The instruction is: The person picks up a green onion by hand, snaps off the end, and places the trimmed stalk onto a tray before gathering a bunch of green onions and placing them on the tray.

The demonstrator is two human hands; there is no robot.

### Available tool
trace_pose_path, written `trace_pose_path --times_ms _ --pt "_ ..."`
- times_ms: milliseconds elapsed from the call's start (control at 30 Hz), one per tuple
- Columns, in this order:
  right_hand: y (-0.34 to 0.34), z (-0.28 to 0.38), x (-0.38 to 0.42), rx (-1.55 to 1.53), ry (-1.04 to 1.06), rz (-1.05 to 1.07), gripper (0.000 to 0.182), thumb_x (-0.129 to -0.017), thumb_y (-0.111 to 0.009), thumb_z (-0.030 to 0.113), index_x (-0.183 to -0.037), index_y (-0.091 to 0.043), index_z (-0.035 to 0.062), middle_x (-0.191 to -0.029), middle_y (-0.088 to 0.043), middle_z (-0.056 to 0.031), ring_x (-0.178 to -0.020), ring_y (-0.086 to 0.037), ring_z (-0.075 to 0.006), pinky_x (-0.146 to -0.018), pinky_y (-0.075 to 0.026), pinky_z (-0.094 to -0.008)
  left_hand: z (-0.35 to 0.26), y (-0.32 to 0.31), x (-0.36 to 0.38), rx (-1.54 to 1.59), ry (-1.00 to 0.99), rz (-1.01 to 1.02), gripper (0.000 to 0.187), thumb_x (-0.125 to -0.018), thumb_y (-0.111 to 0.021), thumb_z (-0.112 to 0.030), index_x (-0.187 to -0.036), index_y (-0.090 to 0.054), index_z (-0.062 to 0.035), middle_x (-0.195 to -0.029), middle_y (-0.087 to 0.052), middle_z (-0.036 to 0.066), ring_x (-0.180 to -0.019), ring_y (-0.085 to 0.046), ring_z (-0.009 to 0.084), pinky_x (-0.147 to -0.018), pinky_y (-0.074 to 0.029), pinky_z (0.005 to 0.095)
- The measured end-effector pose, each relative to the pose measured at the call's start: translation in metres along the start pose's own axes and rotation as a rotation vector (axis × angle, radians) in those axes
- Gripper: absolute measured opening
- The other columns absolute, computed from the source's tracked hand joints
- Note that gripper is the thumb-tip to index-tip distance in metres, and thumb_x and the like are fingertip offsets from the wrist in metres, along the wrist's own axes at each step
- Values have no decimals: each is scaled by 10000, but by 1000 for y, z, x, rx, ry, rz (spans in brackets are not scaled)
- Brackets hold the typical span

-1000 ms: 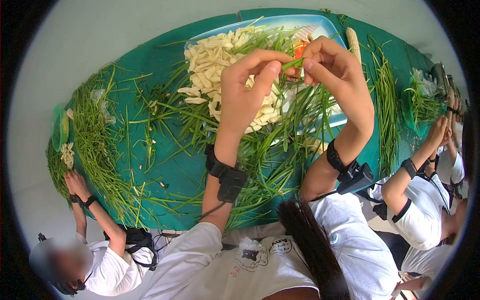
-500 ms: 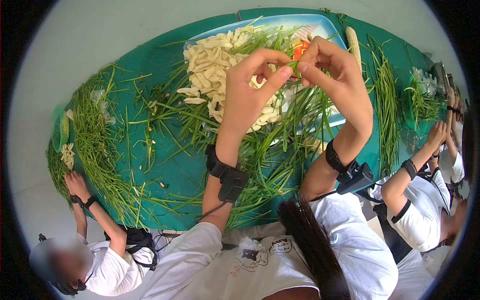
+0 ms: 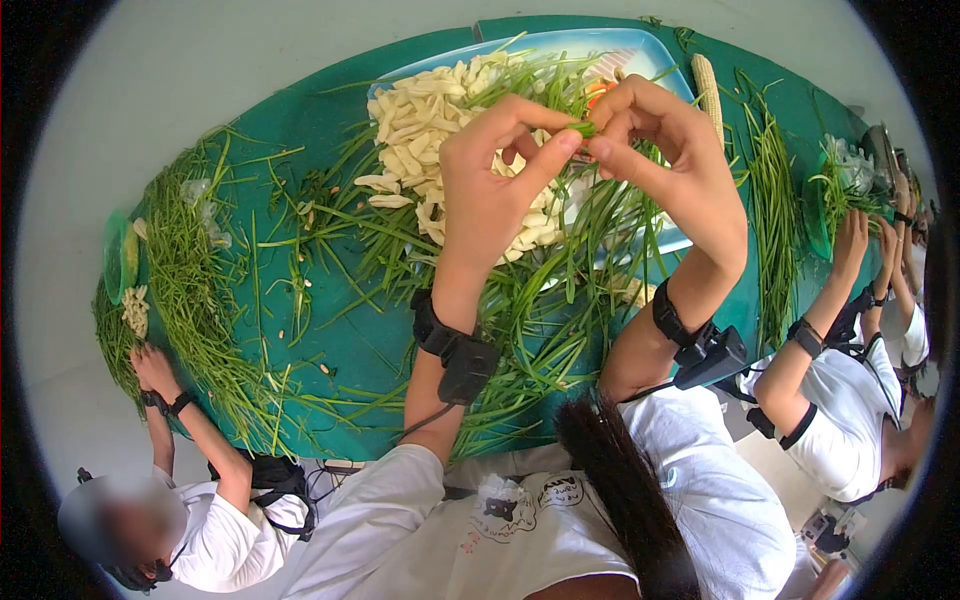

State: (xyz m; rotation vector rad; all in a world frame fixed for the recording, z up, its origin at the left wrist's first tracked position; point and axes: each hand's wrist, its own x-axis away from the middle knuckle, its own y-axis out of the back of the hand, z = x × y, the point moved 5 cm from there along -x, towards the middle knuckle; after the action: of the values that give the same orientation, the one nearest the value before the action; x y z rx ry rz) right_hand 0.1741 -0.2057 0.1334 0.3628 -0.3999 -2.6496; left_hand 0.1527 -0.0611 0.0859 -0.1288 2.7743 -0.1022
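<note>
My left hand (image 3: pixel 500 170) is closed in a pinch, with a short piece of green stem (image 3: pixel 583 129) between thumb and forefinger. From the other side, my right hand (image 3: pixel 680 155) meets the same piece with its thumb and bent fingers; its exact hold is partly hidden. Both hands hang over a blue-rimmed tray (image 3: pixel 660 60). Thick pale strips (image 3: pixel 410 140) are heaped on the tray's left side. Long green stalks (image 3: pixel 560 270), resembling garlic chives, lie across the tray and spill toward me. Something orange-red (image 3: pixel 598 92) shows behind my right fingers.
A corn cob (image 3: pixel 707 95) and a bundle of green stalks (image 3: pixel 772 210) lie right of the tray on the green table (image 3: pixel 330 270). A long heap of greens (image 3: pixel 190 290) covers the left side. People work at left and right, near green baskets (image 3: pixel 122 260).
My hands have shifted only slightly, and the green piece now shows more clearly at my left fingertips. At the right, a co-worker's hands have moved up to the greens by the basket.
</note>
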Motion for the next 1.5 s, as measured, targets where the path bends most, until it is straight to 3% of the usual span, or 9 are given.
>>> trace_pose_path --times_ms 467,733,867,933,1067,1133,1500 --pt "1 1 2 -151 -9 27 94 -823 -617 64 -886 -583 3 -656 -566 -5 -633 -537 -66 -611 -413 -212 -6 1 1 46 -86 68 136 -738 -710 -63 -861 -654 -58 -732 -628 -24 -553 -486 32 -512 -317 186" --pt "1 0 3 -173 -64 13 87 -822 -625 68 -864 -598 -2 -677 -574 -2 -640 -534 -64 -611 -416 -211 -10 -2 1 149 11 75 216 -716 -723 -56 -919 -650 -73 -784 -615 -20 -553 -484 33 -539 -302 178" --pt "2 -1 3 -184 -63 41 72 -819 -627 68 -835 -596 5 -695 -578 -2 -644 -533 -65 -608 -417 -213 -6 0 0 77 -43 110 248 -704 -736 -59 -943 -668 -73 -800 -621 -12 -554 -483 35 -534 -308 183" --pt "2 -1 3 -188 -62 38 71 -818 -629 68 -824 -593 7 -698 -576 -1 -643 -529 -65 -609 -416 -214 -6 0 1 24 -61 140 299 -702 -696 40 -994 -657 -10 -922 -616 8 -663 -473 30 -578 -348 175" --pt "2 -2 3 -191 -84 51 85 -812 -638 75 -794 -581 14 -696 -565 3 -638 -517 -65 -609 -414 -217 -5 1 2 36 -95 131 289 -693 -707 43 -974 -675 -15 -940 -645 38 -680 -497 49 -584 -366 184" --pt "3 -3 4 -182 -85 59 91 -810 -643 78 -789 -580 16 -694 -562 4 -636 -514 -65 -608 -413 -216 -5 0 2 86 -99 94 243 -672 -762 -46 -908 -710 -62 -874 -676 40 -566 -501 49 -526 -344 186" --pt "5 0 7 -154 -68 97 132 -790 -674 93 -763 -570 17 -682 -556 -1 -620 -515 -66 -589 -410 -218 -3 -3 5 135 -23 116 220 -648 -781 -38 -859 -720 -58 -816 -686 49 -585 -533 56 -521 -358 183"
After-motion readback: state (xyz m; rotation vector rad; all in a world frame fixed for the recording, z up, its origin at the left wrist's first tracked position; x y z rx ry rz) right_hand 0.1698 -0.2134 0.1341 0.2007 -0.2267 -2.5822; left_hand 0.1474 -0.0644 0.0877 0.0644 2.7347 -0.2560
